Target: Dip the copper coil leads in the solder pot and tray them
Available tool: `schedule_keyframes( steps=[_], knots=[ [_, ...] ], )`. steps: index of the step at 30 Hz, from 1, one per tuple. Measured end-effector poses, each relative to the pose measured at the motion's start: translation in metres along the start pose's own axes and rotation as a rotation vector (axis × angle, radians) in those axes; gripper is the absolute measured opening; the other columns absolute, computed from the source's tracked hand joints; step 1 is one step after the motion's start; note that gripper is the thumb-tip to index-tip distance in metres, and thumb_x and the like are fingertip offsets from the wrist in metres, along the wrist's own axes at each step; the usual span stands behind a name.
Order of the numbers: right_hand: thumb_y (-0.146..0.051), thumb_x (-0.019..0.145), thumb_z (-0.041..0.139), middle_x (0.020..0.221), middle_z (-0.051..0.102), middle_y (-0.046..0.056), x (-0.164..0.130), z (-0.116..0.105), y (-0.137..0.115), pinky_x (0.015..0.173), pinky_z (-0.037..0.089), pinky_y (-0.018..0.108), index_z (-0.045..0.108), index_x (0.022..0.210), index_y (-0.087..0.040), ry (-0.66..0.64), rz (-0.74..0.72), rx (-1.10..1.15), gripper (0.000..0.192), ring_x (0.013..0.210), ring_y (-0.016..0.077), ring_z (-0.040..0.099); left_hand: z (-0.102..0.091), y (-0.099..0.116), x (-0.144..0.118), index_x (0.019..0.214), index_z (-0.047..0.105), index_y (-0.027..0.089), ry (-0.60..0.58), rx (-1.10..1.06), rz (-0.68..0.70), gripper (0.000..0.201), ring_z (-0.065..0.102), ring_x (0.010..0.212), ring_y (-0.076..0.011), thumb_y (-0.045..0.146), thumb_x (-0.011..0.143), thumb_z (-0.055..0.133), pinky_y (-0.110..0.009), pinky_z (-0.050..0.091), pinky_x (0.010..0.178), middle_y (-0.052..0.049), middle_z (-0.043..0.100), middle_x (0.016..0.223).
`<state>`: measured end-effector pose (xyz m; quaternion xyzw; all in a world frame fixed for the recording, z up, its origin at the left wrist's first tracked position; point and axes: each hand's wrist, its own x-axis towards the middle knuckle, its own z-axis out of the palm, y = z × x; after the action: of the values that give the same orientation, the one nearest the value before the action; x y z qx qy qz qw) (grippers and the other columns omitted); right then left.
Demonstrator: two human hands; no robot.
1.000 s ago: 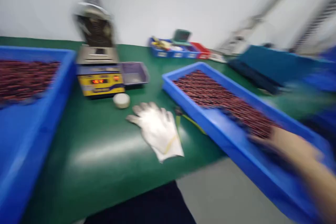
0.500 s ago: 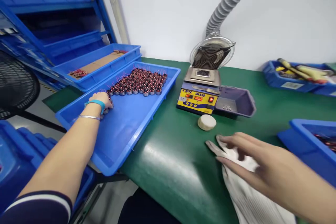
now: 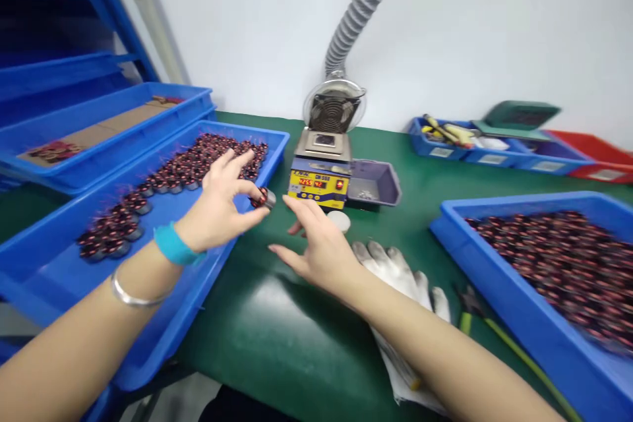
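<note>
Left hand [image 3: 217, 208] pinches a small wound coil [image 3: 264, 198] at frame centre, just past the blue tray [image 3: 59, 264] rim. Right hand [image 3: 321, 247], open and empty, sits just right of it over the desk [image 3: 277, 330], fingertips nearly touching.

Half a second ago the left hand [image 3: 217, 208] reached deep into the left blue tray [image 3: 59, 264] among the coils; now it has come up over the tray's near rim, its grip pinched on one coil [image 3: 264, 198]. The right hand [image 3: 321, 250] has left the white glove [image 3: 395, 270] and moved leftward, open, just beside the held coil.
</note>
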<state>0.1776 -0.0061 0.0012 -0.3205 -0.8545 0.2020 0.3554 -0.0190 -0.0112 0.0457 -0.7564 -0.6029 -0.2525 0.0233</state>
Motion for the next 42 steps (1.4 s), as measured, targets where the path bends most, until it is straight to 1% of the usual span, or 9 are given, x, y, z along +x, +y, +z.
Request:
schedule_keyframes(
  steps=[3, 7, 9, 12, 18, 27, 34, 38, 42],
  knots=[
    [-0.015, 0.074, 0.057, 0.104, 0.058, 0.009, 0.005, 0.010, 0.014, 0.079, 0.052, 0.035, 0.047, 0.119, -0.017, 0.079, 0.040, -0.002, 0.047, 0.087, 0.0189, 0.059, 0.015, 0.036, -0.005, 0.068, 0.064, 0.020, -0.001, -0.065, 0.137, 0.012, 0.023, 0.135, -0.0329, 0.031, 0.072, 0.061, -0.057, 0.019, 0.107, -0.006, 0.041, 0.141],
    [-0.022, 0.073, 0.060, 0.100, 0.061, 0.008, 0.002, 0.015, 0.026, 0.069, 0.055, 0.029, 0.054, 0.106, -0.018, 0.178, 0.186, 0.263, 0.034, 0.085, 0.0177, 0.061, 0.023, 0.030, -0.007, 0.083, 0.061, 0.019, 0.190, -0.263, 0.041, 0.032, 0.044, 0.119, -0.0287, 0.041, 0.063, 0.071, -0.047, 0.035, 0.100, -0.011, 0.052, 0.125],
    [-0.026, 0.072, 0.063, 0.101, 0.061, 0.008, 0.000, 0.015, 0.026, 0.066, 0.056, 0.027, 0.054, 0.103, -0.018, 0.201, 0.267, 0.428, 0.034, 0.084, 0.0166, 0.063, 0.026, 0.020, -0.006, 0.082, 0.056, 0.018, 0.092, -0.446, -0.107, 0.043, 0.058, 0.086, -0.0200, 0.048, 0.057, 0.074, -0.034, 0.048, 0.076, -0.007, 0.061, 0.093],
    [-0.026, 0.070, 0.065, 0.101, 0.062, 0.007, -0.001, 0.015, 0.021, 0.070, 0.056, 0.028, 0.054, 0.101, -0.019, 0.162, 0.321, 0.548, 0.034, 0.085, 0.0167, 0.064, 0.036, 0.012, -0.004, 0.060, 0.044, 0.018, -0.251, -0.666, -0.262, 0.043, 0.038, 0.048, -0.0079, 0.052, 0.059, 0.071, -0.021, 0.030, 0.045, 0.006, 0.041, 0.052],
    [-0.025, 0.067, 0.068, 0.088, 0.064, 0.004, -0.006, 0.018, 0.013, 0.069, 0.056, 0.029, 0.057, 0.095, -0.019, 0.045, 0.337, 0.513, 0.031, 0.077, 0.0159, 0.063, 0.049, 0.024, -0.004, 0.047, 0.042, 0.016, -0.374, -0.901, -0.203, 0.044, 0.031, 0.047, -0.0077, 0.046, 0.078, 0.051, -0.022, 0.026, 0.046, 0.004, 0.036, 0.048],
    [-0.026, 0.065, 0.069, 0.084, 0.065, 0.003, -0.009, 0.017, 0.012, 0.061, 0.054, 0.024, 0.053, 0.082, -0.018, 0.065, 0.409, 0.533, 0.025, 0.073, 0.0138, 0.064, 0.025, 0.006, 0.015, 0.045, 0.031, 0.019, 0.523, -1.045, -0.329, 0.052, 0.028, 0.037, -0.0069, 0.051, 0.076, 0.057, -0.024, 0.024, 0.040, 0.006, 0.027, 0.040],
    [-0.027, 0.065, 0.068, 0.082, 0.064, 0.003, -0.004, 0.012, 0.015, 0.063, 0.055, 0.026, 0.051, 0.083, -0.019, 0.125, 0.410, 0.475, 0.026, 0.075, 0.0150, 0.064, 0.036, 0.020, -0.003, 0.051, 0.044, 0.018, -0.236, -0.936, -0.319, 0.038, 0.034, 0.040, -0.0068, 0.045, 0.070, 0.064, -0.021, 0.025, 0.041, 0.005, 0.040, 0.042],
    [-0.030, 0.063, 0.071, 0.081, 0.064, 0.003, -0.003, 0.013, 0.012, 0.065, 0.056, 0.028, 0.051, 0.082, -0.019, 0.116, 0.424, 0.469, 0.030, 0.074, 0.0157, 0.064, 0.038, 0.026, -0.007, 0.052, 0.044, 0.018, -0.277, -1.008, -0.306, 0.035, 0.038, 0.041, -0.0071, 0.038, 0.078, 0.054, -0.021, 0.032, 0.043, 0.005, 0.042, 0.044],
    [-0.032, 0.063, 0.073, 0.080, 0.064, 0.002, -0.002, 0.013, 0.007, 0.065, 0.056, 0.028, 0.050, 0.082, -0.020, 0.125, 0.435, 0.498, 0.032, 0.073, 0.0156, 0.064, 0.040, 0.030, -0.010, 0.058, 0.049, 0.018, -0.064, -1.160, -0.381, 0.029, 0.050, 0.049, -0.0095, 0.037, 0.078, 0.054, -0.022, 0.041, 0.050, 0.002, 0.052, 0.052]
  ],
)
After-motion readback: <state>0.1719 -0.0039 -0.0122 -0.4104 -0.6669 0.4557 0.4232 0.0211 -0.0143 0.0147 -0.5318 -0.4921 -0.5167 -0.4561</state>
